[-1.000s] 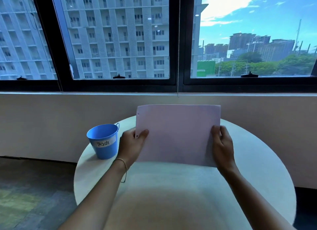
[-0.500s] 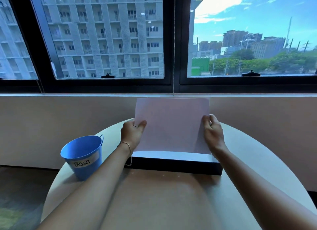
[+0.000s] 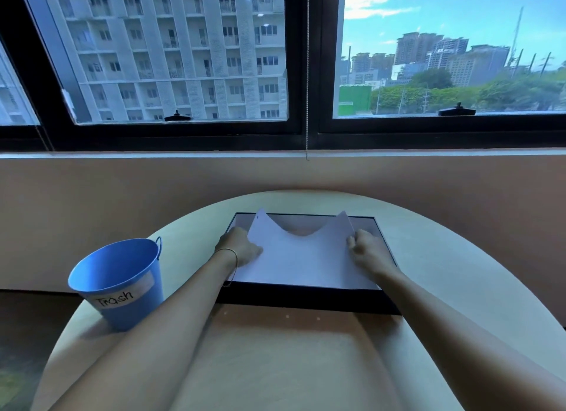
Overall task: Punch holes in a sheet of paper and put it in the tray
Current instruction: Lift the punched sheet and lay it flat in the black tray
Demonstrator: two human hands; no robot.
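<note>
A white sheet of paper [image 3: 301, 257] lies low inside the black tray [image 3: 306, 299] on the round table. Its far edge sags in the middle while both far corners stick up, and a punched hole shows near the far left corner. My left hand [image 3: 242, 246] pinches the sheet's left edge. At the right edge my right hand [image 3: 364, 251] pinches it too. Both hands are down inside the tray.
A blue bucket [image 3: 122, 283] labelled "Trash" stands on the table's left side, close to my left forearm. The pale round table [image 3: 275, 364] ends near a beige wall [image 3: 122, 193] under the windows. Dark floor lies to the left.
The sheet went from upright in front of me down into the tray, with both hands lowering along its edges. The view tilted so the tray and bucket came fully into sight.
</note>
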